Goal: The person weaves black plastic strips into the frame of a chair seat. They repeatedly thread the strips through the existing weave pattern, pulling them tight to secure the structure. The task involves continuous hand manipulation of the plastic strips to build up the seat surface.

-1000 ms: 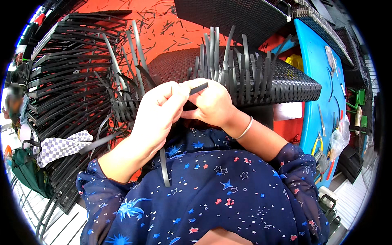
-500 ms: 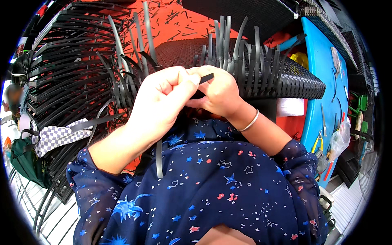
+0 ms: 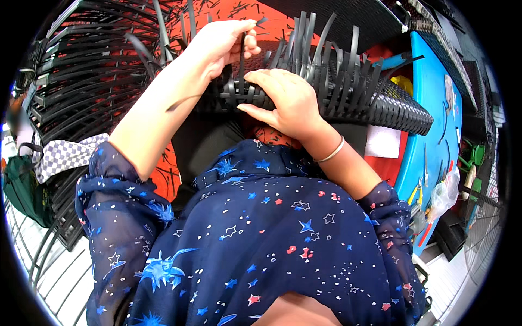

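In my raised left hand a flat black strip is pinched between thumb and finger. Below the hand, this strip runs down to the edge of a black woven wicker piece, and its short end pokes out past the fingertips. My right hand grips the wicker's near edge, fingers on top and thumb underneath. Several loose strip ends stand upright along that edge, right of the right hand. Part of the weave is hidden behind both hands.
On the left rises a stack of black curved strips or frames. Strip scraps litter the red floor. A blue table on the right bears yellow-handled pliers and a clear plastic bag. A checkered cloth hangs at left.
My left hand has moved up and away from me, drawing the strip upward. My right hand has shifted slightly and now clasps the wicker's edge, which shows between the hands.
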